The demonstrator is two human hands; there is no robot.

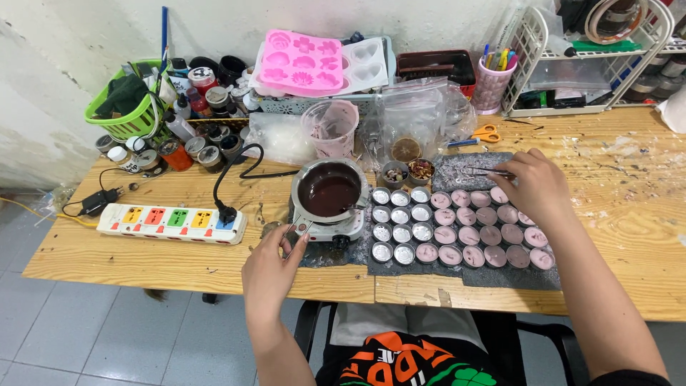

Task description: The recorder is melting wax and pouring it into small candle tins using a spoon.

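Head view looks down on a long wooden table [179, 268], the biggest thing here, with a dark mat [500, 279] laid across its middle. On the mat, under and just toward the person from the right hand [536, 187], sit rows of small round tealight cups [457, 232]: the ones nearer that hand are filled with pinkish wax, the ones farther left are bare silver. Left of the cups stands a small electric hotplate [323, 227] carrying a melting pot [329, 189] of dark liquid. The left hand [271, 268] rests at the hotplate's front edge, fingers closed on what looks like a knob or handle there; exactly which I cannot tell. The right hand's fingers are pinched together on a thin metal tool [491, 172], probably tweezers, which lies across the far row of cups. Beyond the left hand, a white power strip [171, 223] lies on the wood.

The cups look light, thin-walled and easily dented, best taken by the rim; the wax inside may be soft. The tool is stiff, slim and slippery, held near its middle.
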